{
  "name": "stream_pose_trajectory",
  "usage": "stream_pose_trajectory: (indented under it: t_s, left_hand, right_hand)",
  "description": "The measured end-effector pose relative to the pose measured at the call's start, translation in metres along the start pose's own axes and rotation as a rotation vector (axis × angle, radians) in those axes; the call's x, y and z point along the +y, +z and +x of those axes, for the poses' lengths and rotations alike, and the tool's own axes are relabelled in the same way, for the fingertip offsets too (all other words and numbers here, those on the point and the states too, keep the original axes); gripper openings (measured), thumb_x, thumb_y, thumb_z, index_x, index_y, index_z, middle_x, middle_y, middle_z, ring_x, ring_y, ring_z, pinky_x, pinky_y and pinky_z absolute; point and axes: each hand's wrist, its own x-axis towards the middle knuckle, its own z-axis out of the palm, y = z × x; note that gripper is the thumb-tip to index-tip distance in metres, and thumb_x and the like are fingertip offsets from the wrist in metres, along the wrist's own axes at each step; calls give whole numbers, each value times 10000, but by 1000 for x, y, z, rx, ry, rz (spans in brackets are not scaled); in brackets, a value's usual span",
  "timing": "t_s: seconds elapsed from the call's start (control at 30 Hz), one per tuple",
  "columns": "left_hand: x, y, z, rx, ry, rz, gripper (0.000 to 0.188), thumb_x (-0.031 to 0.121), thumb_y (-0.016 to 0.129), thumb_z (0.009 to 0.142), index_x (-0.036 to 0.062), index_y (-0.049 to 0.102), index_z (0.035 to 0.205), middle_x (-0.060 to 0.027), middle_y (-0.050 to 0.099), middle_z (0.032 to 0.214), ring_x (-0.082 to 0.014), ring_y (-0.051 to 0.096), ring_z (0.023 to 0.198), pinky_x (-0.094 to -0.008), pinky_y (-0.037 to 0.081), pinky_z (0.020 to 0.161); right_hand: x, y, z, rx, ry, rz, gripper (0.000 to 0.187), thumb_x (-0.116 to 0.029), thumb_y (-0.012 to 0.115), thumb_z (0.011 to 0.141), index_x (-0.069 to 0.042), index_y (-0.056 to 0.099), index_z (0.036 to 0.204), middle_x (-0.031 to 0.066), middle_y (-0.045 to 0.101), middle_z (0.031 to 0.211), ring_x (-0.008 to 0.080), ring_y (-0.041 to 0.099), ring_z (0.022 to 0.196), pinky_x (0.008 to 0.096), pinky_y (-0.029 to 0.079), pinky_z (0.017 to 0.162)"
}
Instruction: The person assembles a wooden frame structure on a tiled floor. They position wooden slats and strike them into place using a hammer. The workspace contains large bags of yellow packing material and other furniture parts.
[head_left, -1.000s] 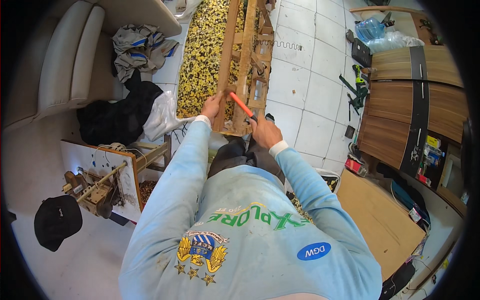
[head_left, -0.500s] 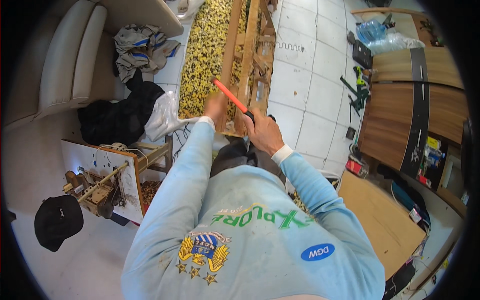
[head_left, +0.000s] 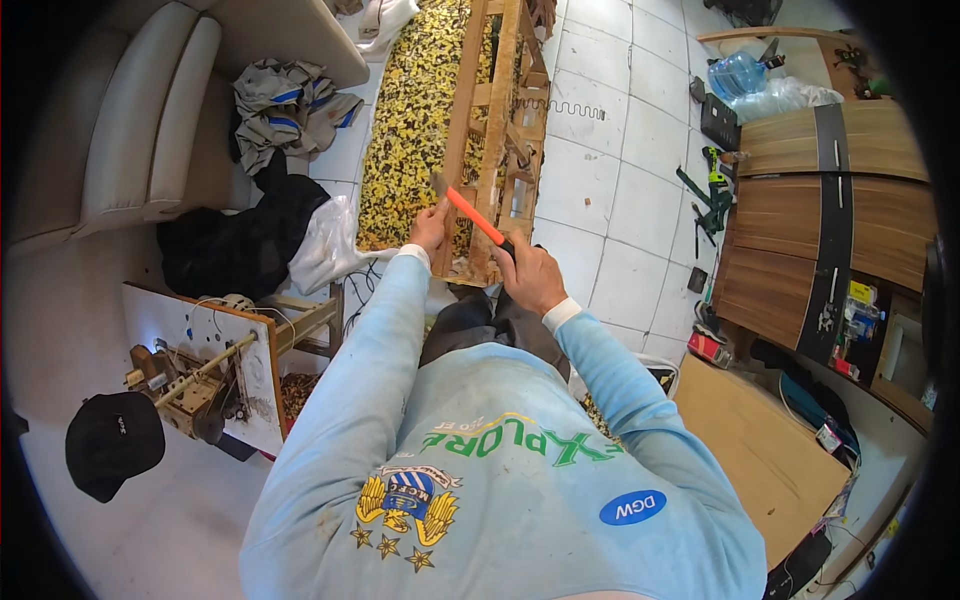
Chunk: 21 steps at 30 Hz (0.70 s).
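My right hand [head_left: 535,278] is closed around the black grip of a hammer [head_left: 475,217] with an orange shaft. The hammer slants up and left, and its head is at the near part of a wooden frame [head_left: 455,135], just above my left hand. My left hand [head_left: 428,230] rests at the frame's left edge with its fingers pinched together; whatever they hold is too small to make out. The long slatted frame lies over a yellow-and-black patterned sheet [head_left: 405,110]. A zigzag metal spring [head_left: 575,109] sticks out from the frame's right side.
White floor tiles [head_left: 585,205] run along the right, with a green-and-black tool [head_left: 715,185] near a wooden cabinet [head_left: 775,220]. A brown board [head_left: 760,440] stands at the lower right. On the left are a sofa [head_left: 130,110], black cloth [head_left: 235,240], and a sewing machine [head_left: 200,385] with a cap [head_left: 115,440].
The hammer and my right hand have come slightly down and to the right. My left hand, blurred before, now shows clearly, a little lower at the frame's edge.
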Motion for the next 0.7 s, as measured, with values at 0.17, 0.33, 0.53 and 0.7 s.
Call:
stream_pose_trajectory:
  t_s: [0.17,0.33,0.53,0.7]
  left_hand:
    - [5,1,-6,-40,-10,43,469,486,605,1032,65,660,1231,-2,611,858,-104,487,679,-316,376,578]
    - [1,0,-6,-41,-9,11,472,486,585,1046,51,642,1220,-33,651,930,-127,548,761,-318,436,652]
    - [-8,4,3,-2,34,-8,587,521,631,1008,-16,665,1240,-117,704,1121,-191,633,1011,-350,503,900]
    - [-3,3,-2,-1,18,-19,627,538,630,1002,-29,665,1268,-155,716,1187,-224,657,1066,-366,501,951]
  right_hand:
    - [-2,-5,6,-84,185,-228,376,-415,548,1033,-44,579,1083,283,690,802,498,678,772,580,528,689]
    - [-6,-6,0,-44,32,-72,392,-421,536,1035,-36,581,1094,277,708,848,492,695,785,565,550,706]
    - [25,-1,6,-233,309,-241,461,-460,495,1045,-13,582,1113,305,714,937,509,690,907,576,548,802]
    - [40,9,8,-231,349,-211,524,-504,491,1043,-1,614,1126,332,709,977,520,682,950,585,537,848]
